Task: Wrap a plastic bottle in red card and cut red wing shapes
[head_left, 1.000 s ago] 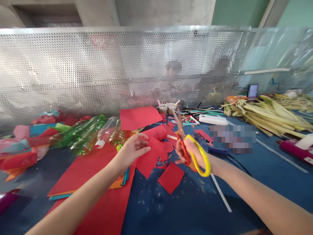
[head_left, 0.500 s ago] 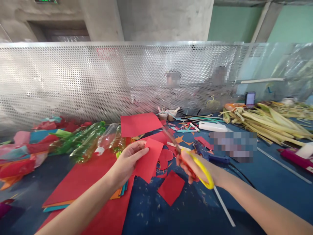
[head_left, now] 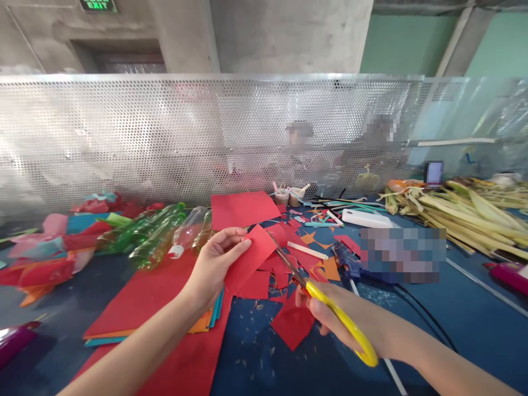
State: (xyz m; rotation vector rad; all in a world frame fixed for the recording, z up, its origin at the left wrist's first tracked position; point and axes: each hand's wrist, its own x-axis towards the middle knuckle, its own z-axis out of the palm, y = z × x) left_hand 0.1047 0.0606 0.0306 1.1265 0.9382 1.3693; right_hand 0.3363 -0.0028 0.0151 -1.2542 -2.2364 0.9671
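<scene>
Between the thumb and fingers of my left hand [head_left: 218, 261] is a small piece of red paper [head_left: 251, 256], held up above the table. My right hand [head_left: 330, 308] grips a pair of scissors [head_left: 344, 319] with yellow handles. The scissors' blades [head_left: 284, 253] point up and left and meet the paper's right edge; whether they have cut into it I cannot make out. Below the right hand lies a loose red paper square [head_left: 292, 324]. Red and orange paper scraps [head_left: 280, 275] are scattered behind the hands.
Left are large red sheets [head_left: 140, 302], plastic bottles [head_left: 154, 239] and coloured tissue [head_left: 49, 247]. A blue glue gun [head_left: 350, 264] with a black cord, a white case [head_left: 366, 218] and dried husks [head_left: 449, 212] lie right. A perforated metal screen [head_left: 173, 132] stands behind, with people beyond it.
The scissors have come left and down to the red paper's edge, their blades now against it. My left hand has tilted the paper. The whole view has shifted slightly.
</scene>
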